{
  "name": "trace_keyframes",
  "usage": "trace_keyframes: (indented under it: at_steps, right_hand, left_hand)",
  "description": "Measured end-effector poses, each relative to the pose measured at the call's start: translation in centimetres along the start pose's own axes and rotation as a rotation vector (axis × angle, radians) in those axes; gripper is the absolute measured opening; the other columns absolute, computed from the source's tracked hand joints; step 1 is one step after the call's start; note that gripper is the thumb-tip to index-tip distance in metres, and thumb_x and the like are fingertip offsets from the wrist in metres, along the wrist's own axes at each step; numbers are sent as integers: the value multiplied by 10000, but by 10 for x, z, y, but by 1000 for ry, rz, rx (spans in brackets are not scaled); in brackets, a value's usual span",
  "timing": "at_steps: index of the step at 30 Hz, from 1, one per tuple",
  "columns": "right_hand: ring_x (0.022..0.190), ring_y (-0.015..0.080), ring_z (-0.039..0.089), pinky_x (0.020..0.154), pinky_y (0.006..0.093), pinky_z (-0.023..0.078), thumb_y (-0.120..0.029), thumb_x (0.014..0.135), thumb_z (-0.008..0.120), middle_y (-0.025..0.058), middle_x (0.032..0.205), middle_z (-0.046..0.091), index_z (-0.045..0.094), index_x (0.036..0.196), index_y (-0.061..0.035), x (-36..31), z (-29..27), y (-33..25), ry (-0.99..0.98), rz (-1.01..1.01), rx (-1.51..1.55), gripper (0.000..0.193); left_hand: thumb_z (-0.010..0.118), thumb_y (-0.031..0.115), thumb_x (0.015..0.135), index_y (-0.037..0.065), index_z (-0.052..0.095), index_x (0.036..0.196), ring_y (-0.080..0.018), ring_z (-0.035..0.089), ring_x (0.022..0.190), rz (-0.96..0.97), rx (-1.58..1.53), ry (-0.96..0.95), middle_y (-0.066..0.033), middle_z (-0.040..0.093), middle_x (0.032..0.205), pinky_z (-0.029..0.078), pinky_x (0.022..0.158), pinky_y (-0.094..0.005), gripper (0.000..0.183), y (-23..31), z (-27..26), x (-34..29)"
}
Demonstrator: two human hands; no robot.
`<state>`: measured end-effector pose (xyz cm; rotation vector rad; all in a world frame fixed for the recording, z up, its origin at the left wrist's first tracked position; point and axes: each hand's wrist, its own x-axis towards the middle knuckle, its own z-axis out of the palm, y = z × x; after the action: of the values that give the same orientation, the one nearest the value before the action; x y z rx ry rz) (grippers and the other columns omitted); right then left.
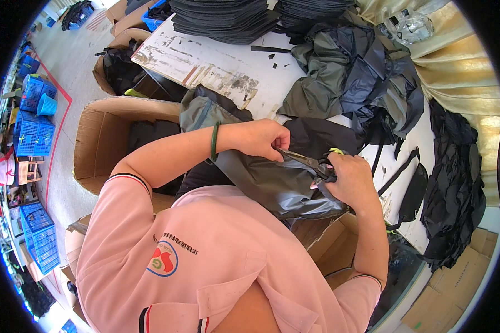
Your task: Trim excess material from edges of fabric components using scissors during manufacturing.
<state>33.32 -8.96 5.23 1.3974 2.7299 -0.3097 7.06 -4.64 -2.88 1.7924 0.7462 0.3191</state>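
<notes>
My right hand (pixel 350 176) grips a pair of scissors (pixel 303 159) by the handles, with its blades pointing left. A bit of yellow-green material (pixel 336 150) shows by the handles. My left hand (pixel 259 139), a green bangle on its wrist, is closed in a pinch right at the blade tips. What it pinches is too small to make out. Beneath both hands a shiny dark grey fabric piece (pixel 283 186) lies across my lap and the table edge. A lighter grey part of cloth with a strip (pixel 199 111) hangs beyond my left forearm.
The worn white table (pixel 205 61) carries a stack of black sheets (pixel 222 19) and a heap of crumpled dark fabric (pixel 344 72). Black cloth (pixel 453 183) hangs over its right side. Cardboard boxes (pixel 97 139) stand to my left; blue baskets (pixel 36 133) are farther off.
</notes>
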Motion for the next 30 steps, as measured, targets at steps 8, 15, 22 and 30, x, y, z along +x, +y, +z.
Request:
trace_keyframes:
  at_steps: [8, 15, 22, 30]
  right_hand:
    - [739, 322, 642, 681, 415, 475, -191, 598, 797, 113, 740, 647, 548, 797, -52, -3, 6, 6, -76, 40, -4, 348]
    - [672, 363, 624, 617, 435, 483, -220, 600, 804, 136, 654, 614, 561, 833, -65, -20, 5, 31, 23, 167, 75, 370]
    - [725, 374, 618, 634, 442, 477, -144, 621, 743, 160, 708, 614, 568, 864, -66, -34, 13, 47, 37, 207, 122, 309]
    - [884, 367, 632, 773, 409, 494, 15, 640, 660, 157, 938, 662, 559, 1044, -31, -13, 21, 42, 290, 270, 313, 419]
  left_hand:
    - [757, 130, 760, 2, 598, 881, -131, 571, 727, -9, 31, -17, -59, 627, 783, 489, 686, -283, 238, 3, 0, 0]
    - [640, 71, 796, 1, 627, 1055, -122, 523, 754, -14, -137, -128, -36, 579, 818, 452, 701, -274, 269, -3, -1, 1]
    - [601, 8, 823, 15, 625, 1113, -78, 468, 770, -52, -334, -170, 23, 528, 835, 417, 728, -240, 291, -3, -3, 2]
    - [639, 70, 833, 40, 642, 1091, -89, 537, 840, 191, -72, 37, -8, 611, 912, 451, 761, -252, 259, 14, -53, 47]
